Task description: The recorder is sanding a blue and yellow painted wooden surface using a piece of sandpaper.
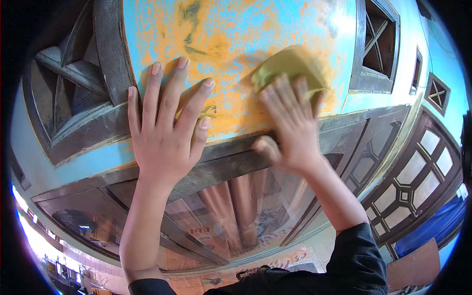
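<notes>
Both of my arms reach up to a wall panel [228, 33] with patchy blue and orange paint and a few dark smears. My left hand [162, 125] lies against its lower left part, fingers spread and nothing held. Under the fingers of my right hand [293, 125] is a yellow-green sheet [295, 66], apparently sandpaper, pressed against the paint. Its edges curl a little, and hand and sheet are blurred. My right thumb stands apart from the sheet, near the dark wooden window frame [225, 151] below the panel.
Wooden vents with crossed slats flank the panel at left [70, 73] and right [376, 44]. Below is a glass window pane [254, 199] with brown curtains [221, 206] behind. A wooden door with panes [416, 166] and a blue cloth [431, 225] are at right. Printed sheeting [195, 282] lies low down.
</notes>
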`<state>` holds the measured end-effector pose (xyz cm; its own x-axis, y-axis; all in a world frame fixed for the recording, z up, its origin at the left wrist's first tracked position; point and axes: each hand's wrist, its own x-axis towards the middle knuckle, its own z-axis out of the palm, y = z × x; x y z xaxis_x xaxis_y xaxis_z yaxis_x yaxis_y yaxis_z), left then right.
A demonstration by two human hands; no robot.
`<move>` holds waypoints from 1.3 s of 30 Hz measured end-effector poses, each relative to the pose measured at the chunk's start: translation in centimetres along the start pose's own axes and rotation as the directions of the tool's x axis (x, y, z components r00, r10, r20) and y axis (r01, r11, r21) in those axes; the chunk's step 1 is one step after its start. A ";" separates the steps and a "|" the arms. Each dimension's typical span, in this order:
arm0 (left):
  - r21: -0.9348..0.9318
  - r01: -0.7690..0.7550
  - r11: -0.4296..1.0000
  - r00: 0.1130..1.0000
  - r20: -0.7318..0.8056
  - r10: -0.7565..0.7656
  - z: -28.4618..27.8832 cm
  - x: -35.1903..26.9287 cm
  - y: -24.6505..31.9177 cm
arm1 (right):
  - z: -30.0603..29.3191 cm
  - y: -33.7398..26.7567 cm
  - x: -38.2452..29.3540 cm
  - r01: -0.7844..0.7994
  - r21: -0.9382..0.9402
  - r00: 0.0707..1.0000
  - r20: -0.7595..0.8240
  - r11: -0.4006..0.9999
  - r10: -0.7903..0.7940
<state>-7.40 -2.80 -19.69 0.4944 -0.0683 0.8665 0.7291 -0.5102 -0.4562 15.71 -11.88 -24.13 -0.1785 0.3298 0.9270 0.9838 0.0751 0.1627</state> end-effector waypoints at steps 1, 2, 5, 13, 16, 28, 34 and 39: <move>-0.008 0.003 1.000 1.000 0.001 -0.003 0.0 0.1 0.1 | 0.5 -0.9 -1.2 0.122 -0.047 0.985 0.129 0.991 -0.115; -0.018 0.004 1.000 1.000 -0.006 -0.005 0.1 0.1 0.2 | 0.6 -1.2 -1.9 0.210 -0.077 0.966 0.170 0.975 -0.194; -0.006 0.011 1.000 1.000 -0.014 -0.011 0.3 -0.1 0.1 | -0.3 0.3 -1.2 0.194 -0.212 0.975 0.145 0.958 -0.166; -0.065 0.058 0.996 0.996 -0.070 -0.062 0.4 -0.1 0.3 | 0.7 0.2 -2.6 0.353 -0.169 0.934 0.119 0.920 -0.337; -0.070 0.059 0.996 0.996 -0.067 -0.064 0.4 0.0 0.5 | -0.3 2.4 -1.8 -0.046 -0.093 0.998 -0.044 0.995 0.042; -0.011 0.014 1.000 1.000 -0.017 -0.014 0.2 0.0 0.3 | 1.2 1.7 -3.5 -0.138 0.065 0.976 -0.160 0.988 0.146; -0.090 0.053 0.994 0.996 -0.063 -0.059 0.5 -0.1 0.4 | 0.8 2.2 -4.3 -0.062 -0.084 0.997 -0.058 0.994 0.057; -0.070 0.056 0.996 0.997 -0.054 -0.060 0.3 -0.2 0.2 | 2.5 -0.5 -4.8 0.114 -0.096 0.993 -0.015 0.989 -0.116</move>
<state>-7.20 -2.58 -20.00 0.4236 -0.0836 0.9020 0.7208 -0.5720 -0.3915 16.06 -11.19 -29.46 -0.2913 0.3051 0.9067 0.9539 0.0214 0.2992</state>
